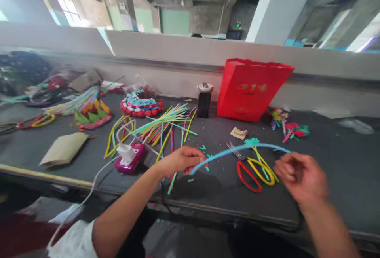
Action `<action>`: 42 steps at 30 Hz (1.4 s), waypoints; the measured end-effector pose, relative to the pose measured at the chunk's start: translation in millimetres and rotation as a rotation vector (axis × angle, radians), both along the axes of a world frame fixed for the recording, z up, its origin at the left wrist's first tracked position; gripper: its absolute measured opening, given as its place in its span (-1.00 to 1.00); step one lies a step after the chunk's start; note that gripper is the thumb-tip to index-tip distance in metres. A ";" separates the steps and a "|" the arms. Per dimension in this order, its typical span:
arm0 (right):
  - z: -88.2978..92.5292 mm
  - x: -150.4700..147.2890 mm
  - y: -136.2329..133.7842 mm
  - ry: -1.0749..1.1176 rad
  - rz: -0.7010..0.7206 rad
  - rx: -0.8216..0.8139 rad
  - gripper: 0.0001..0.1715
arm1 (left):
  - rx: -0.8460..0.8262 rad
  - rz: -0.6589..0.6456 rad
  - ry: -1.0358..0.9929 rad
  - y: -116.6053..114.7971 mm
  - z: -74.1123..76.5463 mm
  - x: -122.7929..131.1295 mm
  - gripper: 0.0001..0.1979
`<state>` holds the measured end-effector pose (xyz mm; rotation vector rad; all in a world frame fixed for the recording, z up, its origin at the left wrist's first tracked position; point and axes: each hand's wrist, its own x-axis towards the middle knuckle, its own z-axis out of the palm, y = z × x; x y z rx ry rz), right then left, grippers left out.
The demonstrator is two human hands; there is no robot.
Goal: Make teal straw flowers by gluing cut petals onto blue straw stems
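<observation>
A blue pipe cleaner (237, 148) arches through the air above the dark table, stretched between my two hands. Its left end is pinched in the closed fingers of my left hand (185, 160). My right hand (303, 175) grips the other end, its fingers curled. Below the arch lie scissors (249, 177) with one red and one yellow handle loop. Beside them is a flower-like piece with a teal fluffy head (251, 142). Small teal clippings (207, 167) are scattered near my left hand.
A pile of coloured pipe cleaners (166, 125) lies left of centre, by a purple power strip (130, 159) with a white plug and cable. Behind stand a red bag (252, 90) and a phone (203, 105). Finished-looking fluffy flowers (293, 130) lie right; a brown packet (63, 148) lies left.
</observation>
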<state>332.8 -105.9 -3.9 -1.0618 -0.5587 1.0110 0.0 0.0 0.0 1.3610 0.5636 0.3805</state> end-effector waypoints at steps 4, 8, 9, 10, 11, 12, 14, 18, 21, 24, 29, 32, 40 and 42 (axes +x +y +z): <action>2.4 1.5 1.9 0.046 -0.095 0.146 -0.78 | -0.222 0.125 -0.244 5.2 -0.9 1.6 -0.74; -0.3 -55.6 -4.8 -0.256 -0.076 0.199 -0.75 | -0.239 0.270 -0.307 -1.4 -3.7 12.4 -0.69; -3.0 -74.8 -7.6 -0.444 -0.057 0.175 -0.75 | -0.241 0.283 -0.316 -4.5 -4.5 15.6 -0.68; -6.5 -93.8 -10.1 -0.655 -0.012 0.164 -0.72 | -0.245 0.298 -0.335 -7.5 -5.3 18.3 -0.67; -10.8 -111.5 -12.3 -0.870 0.051 0.204 -0.73 | -0.251 0.310 -0.359 -10.2 -5.9 20.3 -0.67; -15.5 -127.4 -13.8 -1.075 0.127 0.263 -0.74 | -0.257 0.323 -0.382 -12.3 -6.2 21.5 -0.67; -25.4 -152.4 -14.3 -1.369 0.166 0.361 -0.64 | -0.268 0.356 -0.414 -13.9 -5.7 21.3 -0.69; -40.4 -179.1 -10.2 -1.574 0.143 0.381 -0.63 | -0.301 0.402 -0.446 -9.0 -1.5 14.2 -0.73; -44.9 -189.5 -9.6 -1.637 0.196 0.401 -0.66 | -0.318 0.420 -0.474 -3.4 1.5 8.8 -0.74; -43.5 -195.6 -13.2 -1.638 0.231 0.399 -0.67 | -0.323 0.422 -0.479 0.1 2.0 6.0 -0.79; -22.0 -182.7 -20.8 -1.433 0.483 0.415 -0.76 | -0.380 0.361 -0.464 1.3 0.7 5.2 -0.86; -3.8 -161.0 -16.9 -1.280 0.374 0.495 -0.78 | -0.405 0.328 -0.379 -0.9 0.8 6.4 -0.88; 5.6 -105.7 21.2 -1.732 -0.254 0.421 -0.64 | -0.412 0.113 -0.219 -15.1 -4.9 16.6 -0.89; 0.9 -98.2 26.0 -1.761 -0.238 0.379 -0.74 | -0.411 0.097 -0.207 -17.5 -5.5 18.1 -0.90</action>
